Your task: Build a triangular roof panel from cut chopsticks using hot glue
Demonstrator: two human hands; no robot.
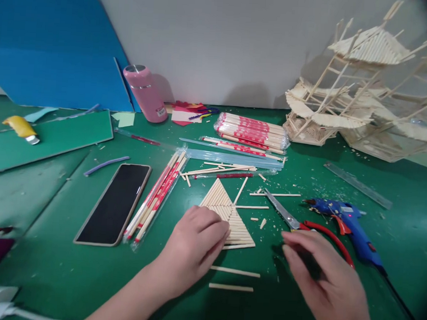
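A small pointed panel of glued wooden sticks lies on the green table in front of me. My left hand rests on its left side, fingers curled together and covering part of it. To the right, my right hand hovers over the red handles of the scissors; its thumb and forefinger are slightly apart, with nothing visible between them. Two loose sticks lie just below the panel. A blue hot glue gun lies on its side beyond my right hand.
At the back right stands a pagoda-like stick model. Wrapped chopstick packs, a pink bottle and a blue board line the back. A phone lies left, a clear ruler right. Stick scraps litter the middle.
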